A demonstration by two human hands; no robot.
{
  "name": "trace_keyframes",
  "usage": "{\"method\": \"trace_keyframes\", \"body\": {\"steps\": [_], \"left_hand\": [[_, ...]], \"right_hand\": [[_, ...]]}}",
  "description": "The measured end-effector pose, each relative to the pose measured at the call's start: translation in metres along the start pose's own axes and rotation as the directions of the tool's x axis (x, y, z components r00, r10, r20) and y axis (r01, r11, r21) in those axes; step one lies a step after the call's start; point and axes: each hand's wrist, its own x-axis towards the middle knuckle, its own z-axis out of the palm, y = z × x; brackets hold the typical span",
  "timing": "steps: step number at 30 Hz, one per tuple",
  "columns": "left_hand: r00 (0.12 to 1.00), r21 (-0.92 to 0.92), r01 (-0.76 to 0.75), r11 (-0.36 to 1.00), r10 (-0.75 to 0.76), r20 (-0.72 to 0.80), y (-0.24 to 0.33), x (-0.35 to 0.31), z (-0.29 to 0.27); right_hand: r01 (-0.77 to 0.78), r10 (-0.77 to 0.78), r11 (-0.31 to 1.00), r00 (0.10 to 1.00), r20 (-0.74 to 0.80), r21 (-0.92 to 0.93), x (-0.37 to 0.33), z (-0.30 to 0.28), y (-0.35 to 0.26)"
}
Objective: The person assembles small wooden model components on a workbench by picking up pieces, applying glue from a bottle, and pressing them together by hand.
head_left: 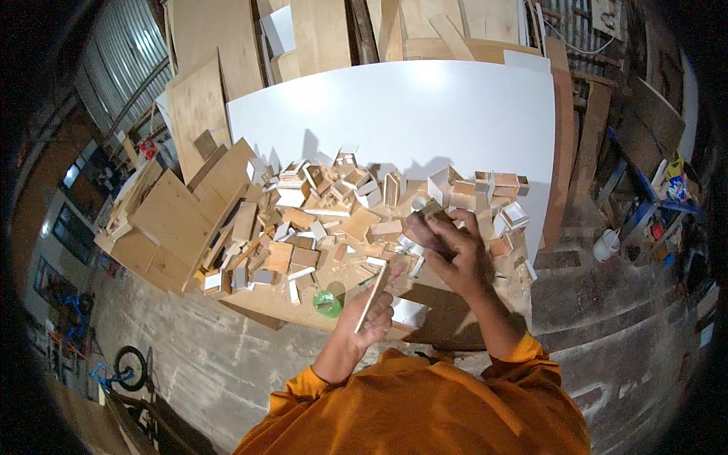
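Observation:
My left hand [370, 322] is closed round a thin, flat piece of wood [371, 297], held tilted with its narrow edge toward me. To the right and a little farther off, my right hand [464, 254] grips a dark brown block [426, 230] whose exact kind I cannot make out. The two hands are apart, both above the near part of the worktable. Just left of my left hand stands a round green container [327, 304]. Small wooden offcuts [360, 224] lie heaped beyond both hands.
Several small open wooden boxes [510, 184] stand at the table's right. A large white panel [394, 114] leans behind the pile. Wooden boards [171, 220] stack up at the left. A white bucket [607, 245] is on the floor at the right, a bicycle wheel [130, 368] at the lower left.

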Motion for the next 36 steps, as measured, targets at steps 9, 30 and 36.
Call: {"method": "trace_keyframes", "body": {"steps": [9, 30, 36], "left_hand": [[0.992, -0.053, -0.024, 0.998, 0.017, -0.126, 0.001, -0.001, -0.028], [0.986, -0.106, 0.011, 0.994, 0.006, 0.164, 0.003, -0.015, -0.019], [0.996, -0.097, -0.065, 0.993, 0.071, 0.057, -0.005, -0.014, -0.018]], "right_hand": [[-0.078, 0.046, 0.985, 0.978, 0.203, 0.156, -0.013, 0.000, -0.050], [-0.497, 0.444, 0.853, 0.851, 0.279, 0.157, -0.113, -0.008, 0.040], [-0.359, 0.457, 0.872, 0.839, 0.295, -0.332, -0.187, -0.034, 0.060]]}}
